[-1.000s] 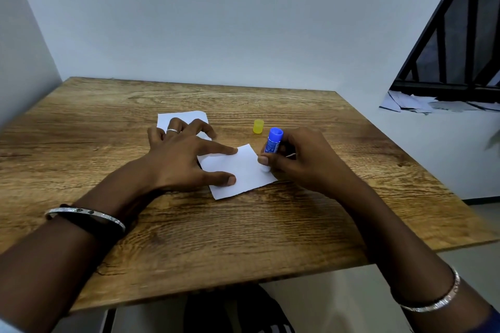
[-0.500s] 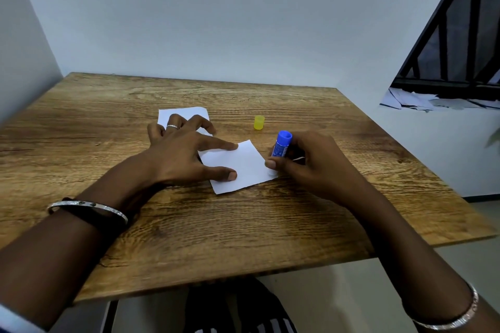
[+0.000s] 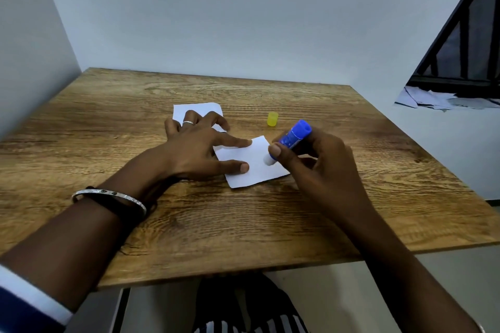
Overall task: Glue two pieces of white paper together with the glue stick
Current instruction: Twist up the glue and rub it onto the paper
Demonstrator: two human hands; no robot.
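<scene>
Wood-grain table [image 3: 243,224] fills most of the head view, pushed into a corner of pale walls. On it, near the middle, lies a small white paper sheet [image 3: 254,167], roughly square and turned a little so one corner points away from the person. The left hand [image 3: 194,151] rests flat and spread, its forefinger and thumb pressing the sheet's left edge, its other fingers lying over a second white paper piece [image 3: 197,112] farther back; a ring sits on one finger and a silver bangle [image 3: 108,197] on the wrist. The right hand [image 3: 319,167] is closed around a blue glue stick [image 3: 293,136], pinched between thumb and fingers. The stick's long axis leans: its blue base points up and to the right, away from the person, and its white tip points down-left, touching the near sheet by its right edge. Just beyond, a yellow cap [image 3: 272,119] stands upright on the table, apart from both papers.
</scene>
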